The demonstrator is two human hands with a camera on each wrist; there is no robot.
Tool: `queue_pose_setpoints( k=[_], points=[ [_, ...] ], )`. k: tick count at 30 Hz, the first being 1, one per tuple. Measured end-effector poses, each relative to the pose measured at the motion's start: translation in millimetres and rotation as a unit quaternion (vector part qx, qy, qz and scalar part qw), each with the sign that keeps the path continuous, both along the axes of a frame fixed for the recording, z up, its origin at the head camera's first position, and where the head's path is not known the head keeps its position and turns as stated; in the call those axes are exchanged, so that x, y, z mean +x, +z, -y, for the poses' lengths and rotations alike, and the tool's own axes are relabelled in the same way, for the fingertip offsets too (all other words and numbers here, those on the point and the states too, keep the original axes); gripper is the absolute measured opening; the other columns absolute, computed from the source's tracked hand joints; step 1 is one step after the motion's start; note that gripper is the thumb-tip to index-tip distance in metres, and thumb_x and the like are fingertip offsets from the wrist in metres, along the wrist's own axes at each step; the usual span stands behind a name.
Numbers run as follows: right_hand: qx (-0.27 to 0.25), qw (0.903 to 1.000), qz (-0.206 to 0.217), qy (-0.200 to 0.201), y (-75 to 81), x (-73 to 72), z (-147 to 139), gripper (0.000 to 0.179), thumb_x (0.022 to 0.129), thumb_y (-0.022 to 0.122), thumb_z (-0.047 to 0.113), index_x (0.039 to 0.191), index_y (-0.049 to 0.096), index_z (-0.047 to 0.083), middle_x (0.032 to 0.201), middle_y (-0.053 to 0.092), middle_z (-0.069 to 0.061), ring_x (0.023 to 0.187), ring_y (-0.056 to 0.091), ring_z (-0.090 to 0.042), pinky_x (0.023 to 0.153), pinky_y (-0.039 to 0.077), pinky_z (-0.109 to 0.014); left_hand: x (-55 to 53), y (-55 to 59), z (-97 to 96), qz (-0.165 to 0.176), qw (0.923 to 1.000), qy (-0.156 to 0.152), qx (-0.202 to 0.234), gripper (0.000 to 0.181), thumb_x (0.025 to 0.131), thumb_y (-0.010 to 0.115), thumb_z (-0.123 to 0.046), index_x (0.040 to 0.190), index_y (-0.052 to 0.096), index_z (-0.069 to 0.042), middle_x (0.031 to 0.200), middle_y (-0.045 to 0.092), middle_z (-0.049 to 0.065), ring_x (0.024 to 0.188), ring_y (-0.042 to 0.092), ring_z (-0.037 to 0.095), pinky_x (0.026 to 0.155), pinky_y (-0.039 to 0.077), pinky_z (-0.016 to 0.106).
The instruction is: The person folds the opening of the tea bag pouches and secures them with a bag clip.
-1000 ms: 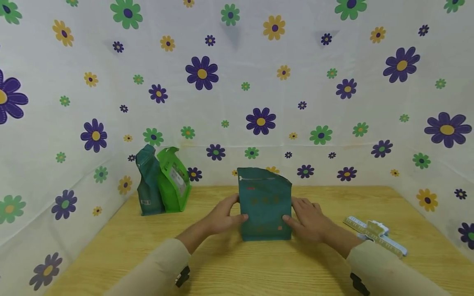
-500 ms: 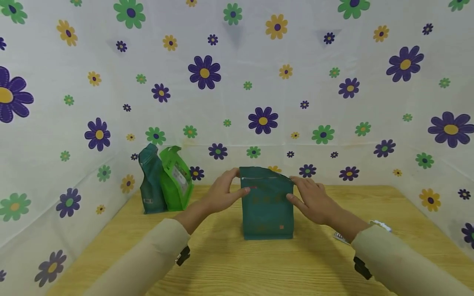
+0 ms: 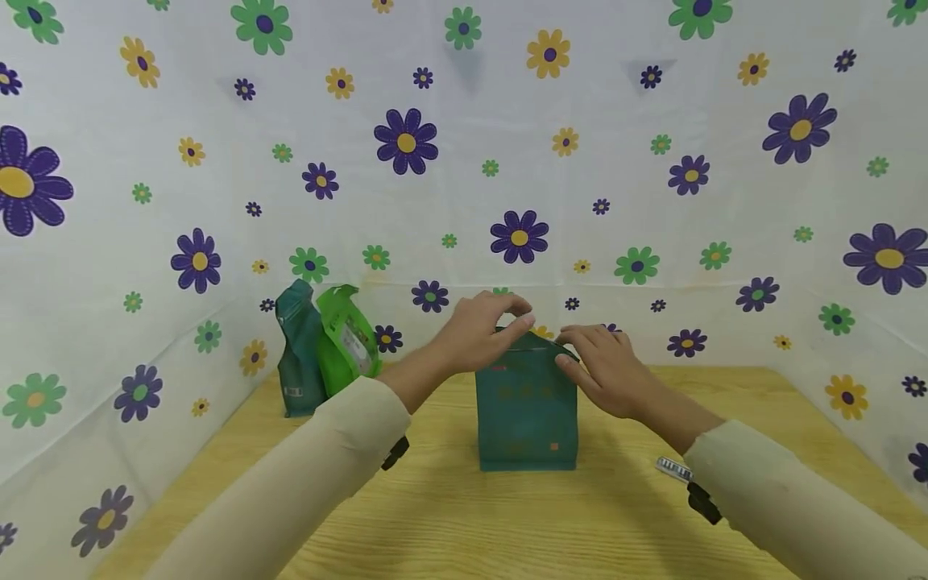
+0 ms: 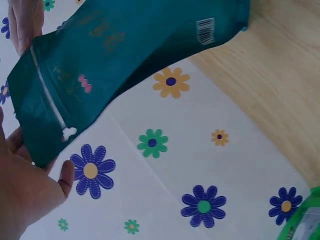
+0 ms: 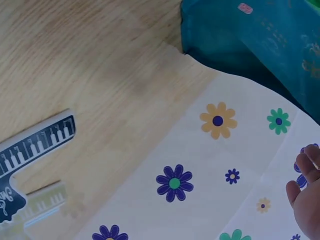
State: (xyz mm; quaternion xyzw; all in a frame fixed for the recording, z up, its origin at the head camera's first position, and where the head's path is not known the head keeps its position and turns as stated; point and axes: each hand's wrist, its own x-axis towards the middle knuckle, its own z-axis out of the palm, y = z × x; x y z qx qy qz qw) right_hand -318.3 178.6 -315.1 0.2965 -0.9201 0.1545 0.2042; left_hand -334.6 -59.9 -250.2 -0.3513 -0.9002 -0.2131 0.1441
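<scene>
A teal stand-up pouch (image 3: pixel 528 411) stands upright on the table, with a pale strip across its upper front. My left hand (image 3: pixel 478 330) is at its top left, fingers bent over the upper edge and thumb apart from them. In the left wrist view the left hand (image 4: pixel 30 190) has its fingers partly hidden behind the pouch's top corner, thumb standing free. At the top right, my right hand (image 3: pixel 609 370) touches the corner with its fingers, thumb by the front. The right wrist view catches part of the right hand (image 5: pixel 310 195), its fingers loosely extended.
Another teal pouch (image 3: pixel 300 354) and a bright green pouch (image 3: pixel 346 342) stand together at the table's back left. A bag clip with piano keys (image 5: pixel 37 142) lies on the right, beside a yellowish clip (image 5: pixel 47 200). A flowered cloth (image 3: pixel 464 185) hangs behind the table.
Both hands have slid from the pouch's lower sides up to its top. The left hand has then moved right, over the top edge. The pouch stays in place; my right sleeve now covers most of the clips.
</scene>
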Motion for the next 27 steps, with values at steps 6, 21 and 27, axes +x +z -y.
queue_pose_setpoints(
  k=[6, 21, 27],
  points=[
    [0.034, 0.9992, -0.016, -0.007, 5.3, 1.4, 5, 0.042, 0.107, 0.044, 0.036, 0.134, 0.055, 0.006, 0.143, 0.054, -0.016, 0.134, 0.046, -0.036, 0.103, 0.032, -0.062, 1.7, 7.3, -17.8, -0.004, 0.9911, 0.075, -0.110, 0.052, 0.108, 0.031, -0.049, 0.116, 0.071, -0.017, 0.095, 0.074, -0.001, 0.101, 0.067, 0.020, 0.097, 0.043, 0.048],
    [-0.027, 0.9995, -0.019, 0.000, 12.6, -0.7, 4, 0.041, 0.109, 0.031, 0.029, 0.123, 0.064, 0.009, 0.133, 0.063, -0.011, 0.126, 0.051, -0.034, 0.102, 0.031, -0.061, 1.7, 3.3, -20.4, -0.023, 0.9811, 0.078, -0.176, 0.051, 0.107, 0.031, -0.051, 0.117, 0.070, -0.018, 0.096, 0.072, -0.002, 0.099, 0.065, 0.019, 0.097, 0.043, 0.045],
    [-0.024, 0.9996, 0.013, -0.006, 16.1, -4.0, 9, 0.039, 0.110, 0.030, 0.028, 0.128, 0.059, 0.008, 0.128, 0.064, -0.012, 0.125, 0.052, -0.036, 0.101, 0.030, -0.063, 0.9, 2.4, -16.3, -0.019, 0.9825, 0.061, -0.175, 0.049, 0.107, 0.034, -0.049, 0.125, 0.069, -0.019, 0.109, 0.074, -0.002, 0.106, 0.066, 0.020, 0.101, 0.042, 0.047]
  ],
)
